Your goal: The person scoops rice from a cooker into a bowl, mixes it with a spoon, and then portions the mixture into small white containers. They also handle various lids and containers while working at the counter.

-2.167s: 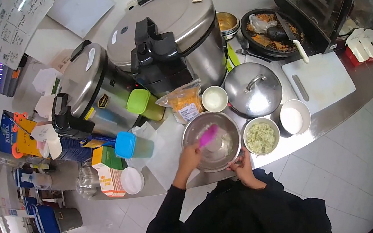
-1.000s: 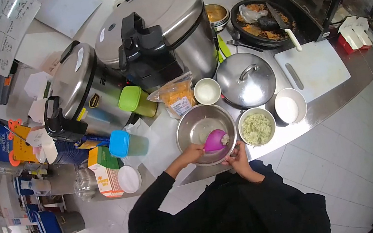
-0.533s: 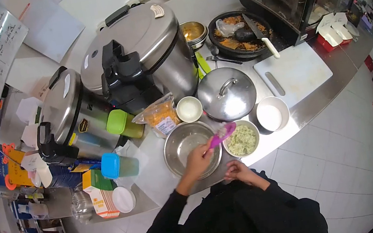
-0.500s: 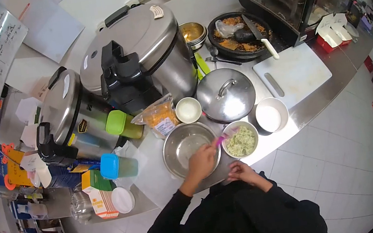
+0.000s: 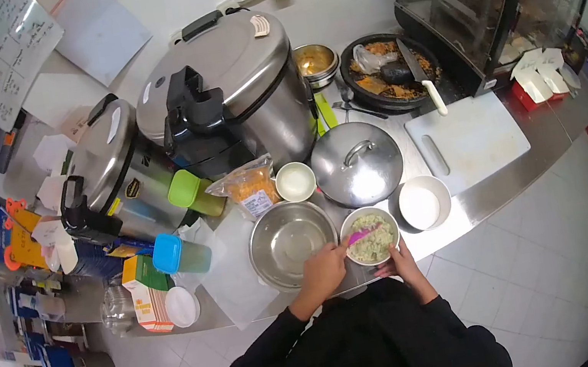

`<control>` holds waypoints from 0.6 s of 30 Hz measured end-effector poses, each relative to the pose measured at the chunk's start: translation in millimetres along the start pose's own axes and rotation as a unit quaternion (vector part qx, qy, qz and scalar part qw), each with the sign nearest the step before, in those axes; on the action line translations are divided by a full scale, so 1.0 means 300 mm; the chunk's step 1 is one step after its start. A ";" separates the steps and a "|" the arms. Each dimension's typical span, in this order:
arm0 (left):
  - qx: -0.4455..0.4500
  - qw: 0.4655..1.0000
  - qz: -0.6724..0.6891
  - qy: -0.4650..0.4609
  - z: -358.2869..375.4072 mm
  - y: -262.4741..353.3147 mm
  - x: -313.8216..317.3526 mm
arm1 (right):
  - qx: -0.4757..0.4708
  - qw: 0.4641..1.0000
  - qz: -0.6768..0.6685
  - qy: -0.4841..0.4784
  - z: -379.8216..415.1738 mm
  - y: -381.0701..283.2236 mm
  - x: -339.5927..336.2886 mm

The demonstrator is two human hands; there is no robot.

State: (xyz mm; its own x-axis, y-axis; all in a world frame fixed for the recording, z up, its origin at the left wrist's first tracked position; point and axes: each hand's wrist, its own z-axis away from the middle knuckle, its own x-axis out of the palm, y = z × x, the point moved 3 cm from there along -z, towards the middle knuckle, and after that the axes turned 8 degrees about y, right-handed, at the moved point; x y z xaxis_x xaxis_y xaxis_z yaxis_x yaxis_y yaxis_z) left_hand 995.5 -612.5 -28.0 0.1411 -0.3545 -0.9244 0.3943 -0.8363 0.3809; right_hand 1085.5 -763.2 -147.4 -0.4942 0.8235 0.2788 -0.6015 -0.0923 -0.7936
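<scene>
My left hand (image 5: 327, 271) is closed around a pink spoon-like utensil (image 5: 361, 234), whose far end lies in a pale green, lumpy mixture (image 5: 373, 246). The mixture fills much of a white bowl (image 5: 354, 260) near the counter's front edge. My right hand (image 5: 403, 268) grips this bowl at its lower right side, with a finger up along the rim and others low against the wall. Left of the bowl, a wide steel mixing bowl (image 5: 279, 236) stands close to my left hand, with nothing visible inside but reflections.
A lidded steel pan (image 5: 357, 161) and a white pot (image 5: 424, 203) stand behind and right. Farther right are a cutting board (image 5: 472, 134) and a knife (image 5: 421, 76) across a black stone dish (image 5: 374, 104). Two large steel cookers (image 5: 243, 67) line the back left, beside a blue-lidded container (image 5: 180, 254).
My right hand has moved up from the counter's edge onto the white bowl. The pink utensil has moved farther into the mixture. The whole view has shifted slightly.
</scene>
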 end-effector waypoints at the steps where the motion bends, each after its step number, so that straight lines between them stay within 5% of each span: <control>1: -0.006 1.000 -0.001 0.005 0.000 0.003 0.000 | 0.020 1.000 0.007 -0.011 -0.004 0.005 -0.005; 7: -0.024 0.999 0.015 0.028 0.005 -0.014 0.067 | 0.009 0.999 -0.012 -0.047 -0.044 0.011 -0.013; 9: -0.063 0.980 0.170 0.084 0.021 -0.047 -0.003 | 0.005 0.998 -0.015 -0.053 -0.045 0.015 -0.022; 13: -0.288 0.947 0.024 0.139 0.105 -0.264 -0.058 | -0.020 0.998 0.038 -0.034 0.004 -0.012 -0.050; 16: -0.395 0.916 -0.073 0.009 0.125 -0.358 0.005 | -0.013 0.988 -0.072 0.134 -0.022 0.050 -0.189; 18: -0.375 0.921 -0.099 0.042 0.134 -0.377 0.057 | -0.003 0.962 -0.123 0.243 0.001 -0.040 -0.209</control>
State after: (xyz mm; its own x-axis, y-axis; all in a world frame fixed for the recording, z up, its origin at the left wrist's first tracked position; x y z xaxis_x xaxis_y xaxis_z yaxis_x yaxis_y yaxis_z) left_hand 916.8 -540.6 -86.1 0.0561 -0.1655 -0.9846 0.9316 -0.3462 0.1112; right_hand 1123.7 -813.9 -155.2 0.0156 0.9848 0.1728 -0.6579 0.1402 -0.7400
